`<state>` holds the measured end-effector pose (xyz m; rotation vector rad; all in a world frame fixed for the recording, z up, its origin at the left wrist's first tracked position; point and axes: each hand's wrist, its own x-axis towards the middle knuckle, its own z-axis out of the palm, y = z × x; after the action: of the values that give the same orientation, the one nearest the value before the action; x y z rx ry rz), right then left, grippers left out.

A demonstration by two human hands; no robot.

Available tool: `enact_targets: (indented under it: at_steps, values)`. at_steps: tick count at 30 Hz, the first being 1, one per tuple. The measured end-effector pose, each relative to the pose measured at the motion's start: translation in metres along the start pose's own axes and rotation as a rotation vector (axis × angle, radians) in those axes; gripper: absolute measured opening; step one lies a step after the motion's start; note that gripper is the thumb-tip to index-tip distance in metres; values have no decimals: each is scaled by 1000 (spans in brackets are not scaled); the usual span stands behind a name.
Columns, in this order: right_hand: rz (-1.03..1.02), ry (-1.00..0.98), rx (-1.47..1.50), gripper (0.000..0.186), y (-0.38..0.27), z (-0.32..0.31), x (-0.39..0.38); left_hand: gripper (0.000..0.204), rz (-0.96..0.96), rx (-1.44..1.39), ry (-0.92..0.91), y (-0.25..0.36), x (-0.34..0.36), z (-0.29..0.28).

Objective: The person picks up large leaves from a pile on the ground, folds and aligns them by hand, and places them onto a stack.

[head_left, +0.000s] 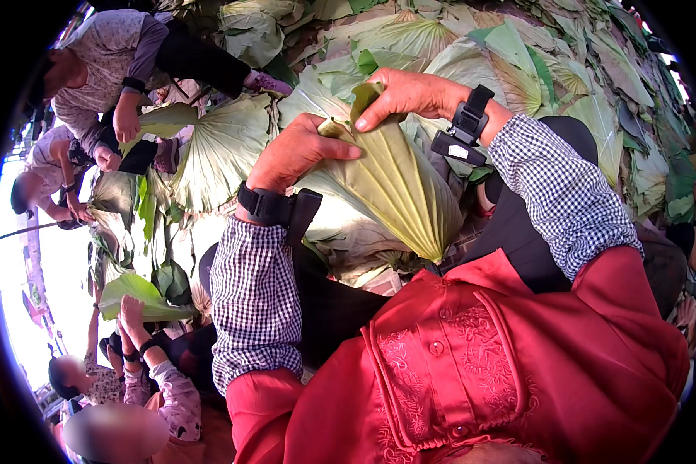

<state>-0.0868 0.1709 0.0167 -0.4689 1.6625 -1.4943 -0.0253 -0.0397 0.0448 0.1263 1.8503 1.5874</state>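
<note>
Between my two hands is a large yellow-green lotus leaf (pixel 398 182), folded into a fan whose ribs run down to a point near my lap. My left hand (pixel 305 151) pinches its upper left edge, thumb on the near face. At the top edge my right hand (pixel 402 99) grips the leaf with thumb and fingers, and a small darker flap (pixel 366 98) curls up beside the thumb. The two thumbs are close together. The fingertips behind the leaf are hidden.
A heap of lotus leaves (pixel 518 69) spreads ahead and to the right. More folded leaves (pixel 220 151) lie to the left. Several people sit along the left side; one person's hand (pixel 126 120) is by a leaf, and another's (pixel 131 317) touches a green leaf (pixel 143 298).
</note>
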Motion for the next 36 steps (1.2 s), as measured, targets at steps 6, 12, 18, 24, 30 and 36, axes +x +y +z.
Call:
enact_targets:
  at_steps: [6, 12, 18, 24, 30, 36]
  values:
    - [2, -2, -158, 26, -5, -3, -6, 24, -7, 115, -5, 4, -5, 4]
    - [-102, -203, -325, 18, -8, -10, -6, 29, -19, 224, -44, 4, -7, 2]
    - [-11, -141, -291, 16, -8, -11, -8, 32, -54, 236, -65, 1, -5, 0]
    - [19, -127, -229, 16, -3, -16, -6, 32, -69, 257, -46, 9, -8, 2]
    - [66, -99, -228, 18, -3, -16, -6, 36, -58, 218, -45, 8, -8, 1]
    - [71, -99, -258, 21, -3, -18, -5, 37, -83, 225, -10, 8, -9, 2]
